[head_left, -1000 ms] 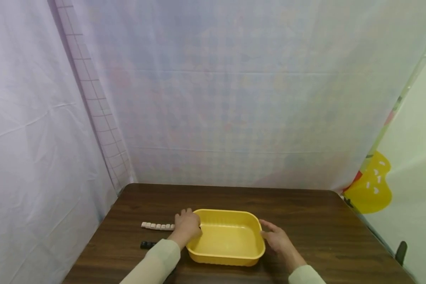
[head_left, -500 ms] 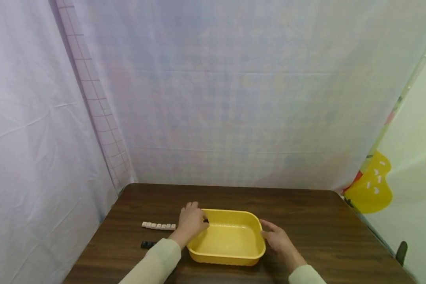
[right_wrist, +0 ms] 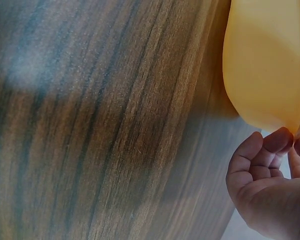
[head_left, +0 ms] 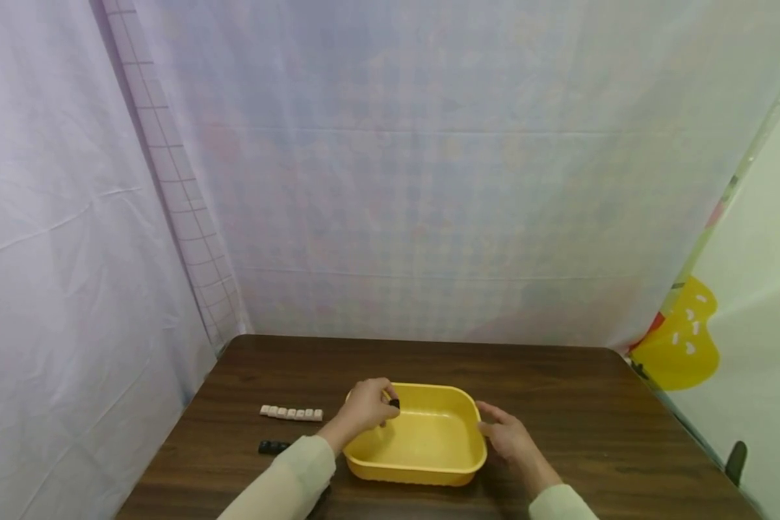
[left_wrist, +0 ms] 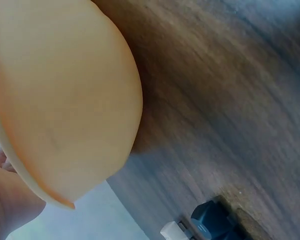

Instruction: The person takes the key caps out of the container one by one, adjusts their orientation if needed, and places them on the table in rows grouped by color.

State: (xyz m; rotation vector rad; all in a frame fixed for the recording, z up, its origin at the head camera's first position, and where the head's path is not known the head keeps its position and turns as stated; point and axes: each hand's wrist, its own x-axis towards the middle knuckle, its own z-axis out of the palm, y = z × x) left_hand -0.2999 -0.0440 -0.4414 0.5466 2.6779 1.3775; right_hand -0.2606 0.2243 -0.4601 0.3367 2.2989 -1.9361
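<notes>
My left hand [head_left: 361, 407] reaches over the left rim of a yellow plastic tray [head_left: 425, 449]. Between its thumb and fingers it pinches a small black keycap [head_left: 395, 404], held above the tray's inside. In the left wrist view the tray's outer wall [left_wrist: 75, 100] covers most of that hand, and the keycap is hidden there. At the tray's right end my right hand [head_left: 503, 435] holds the rim; the right wrist view shows its fingertips and thumb pinching the edge [right_wrist: 297, 131].
Left of the tray lies a row of white keycaps [head_left: 291, 413]. Nearer to me is a row of black keycaps [head_left: 274, 448], partly hidden by the left sleeve [head_left: 286, 480]. All stand on a dark wooden table [head_left: 559, 390], with curtains behind and at the left.
My left hand has moved right from the tray's left edge to over its inside, carrying the black keycap. The right hand and the tray have stayed put.
</notes>
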